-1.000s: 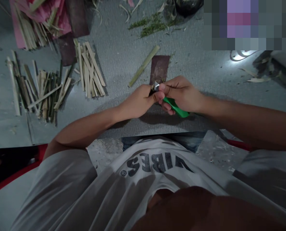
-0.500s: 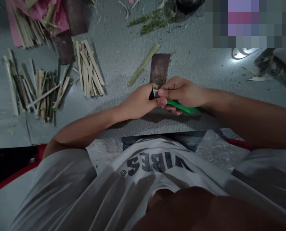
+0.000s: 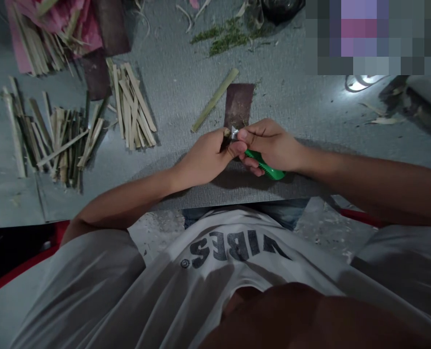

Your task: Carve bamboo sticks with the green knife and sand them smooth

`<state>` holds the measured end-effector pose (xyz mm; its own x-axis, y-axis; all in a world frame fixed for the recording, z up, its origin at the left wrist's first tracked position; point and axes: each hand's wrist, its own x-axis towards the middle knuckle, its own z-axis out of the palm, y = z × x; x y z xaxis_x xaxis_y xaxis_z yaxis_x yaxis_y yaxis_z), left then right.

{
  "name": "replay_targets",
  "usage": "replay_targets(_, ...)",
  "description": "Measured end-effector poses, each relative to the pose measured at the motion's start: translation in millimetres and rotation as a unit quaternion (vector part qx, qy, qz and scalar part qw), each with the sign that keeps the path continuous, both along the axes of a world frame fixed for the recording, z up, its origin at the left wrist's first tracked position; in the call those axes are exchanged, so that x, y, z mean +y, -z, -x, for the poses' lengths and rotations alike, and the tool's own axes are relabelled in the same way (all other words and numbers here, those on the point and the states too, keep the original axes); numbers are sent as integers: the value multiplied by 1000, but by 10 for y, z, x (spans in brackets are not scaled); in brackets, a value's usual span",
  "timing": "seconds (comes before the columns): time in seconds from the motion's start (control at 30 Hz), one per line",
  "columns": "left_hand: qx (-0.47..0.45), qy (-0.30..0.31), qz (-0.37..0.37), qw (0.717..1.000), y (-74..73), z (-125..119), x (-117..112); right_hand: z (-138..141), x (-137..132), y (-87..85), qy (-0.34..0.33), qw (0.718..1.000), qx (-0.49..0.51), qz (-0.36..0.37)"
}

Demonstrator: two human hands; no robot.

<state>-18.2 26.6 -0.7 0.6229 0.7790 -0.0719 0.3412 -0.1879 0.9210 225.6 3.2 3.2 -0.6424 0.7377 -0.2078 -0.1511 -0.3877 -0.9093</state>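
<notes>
My right hand [image 3: 275, 145] is closed around a utility knife [image 3: 269, 169] with a green handle. Its short metal blade pokes out between the two hands, pointing away from me. My left hand [image 3: 203, 157] is curled, its thumb pressed near the blade. A small tan piece [image 3: 227, 132] shows at the left fingers; most of it is hidden, so its kind is unclear. Just beyond the hands lies a dark reddish strip [image 3: 238, 102] on the grey table [image 3: 172, 106]. Left of that strip rests a single pale-green split stick [image 3: 214, 100].
Bundles of split sticks [image 3: 133, 106] and a looser pile [image 3: 61, 140] lie to the left. Farther back are a pink plastic sheet [image 3: 88, 29] with more sticks, green shavings [image 3: 228, 36], and a dark round object [image 3: 283, 7]. A bright light [image 3: 361, 83] glows at right.
The knife handle has swung so that its rear end sits slightly lower and more to the left. The blade has turned to point more away from me. Both hands remain together.
</notes>
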Motion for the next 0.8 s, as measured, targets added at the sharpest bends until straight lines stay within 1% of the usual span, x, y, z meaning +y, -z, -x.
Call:
replay_targets(0.17, 2, 13, 16, 1000, 44, 24, 9, -101, 121, 44, -106, 994, 23, 30)
replay_targets(0.27, -15, 11, 30, 999, 47, 14, -1, -119, 163, 39, -129, 990, 26, 44)
replay_targets(0.33, -24, 11, 40, 999, 49, 7, -7, -110, 161, 32, -127, 991, 26, 47)
replay_targets(0.47, -41, 12, 45, 998, 66, 1, -24, -65, 110, 26, -86, 995, 28, 41)
replay_targets(0.67, -54, -22, 26, 998, 76, -14, -52, 14, 47, 76, -6, 998, 50, 27)
replay_targets(0.73, -47, -18, 28, 998, 77, -11, -32, -4, 75, 89, -10, 998, 61, 28)
replay_targets(0.8, -41, -13, 31, 999, 80, -3, 1, -51, 125, 82, -47, 996, 65, 36)
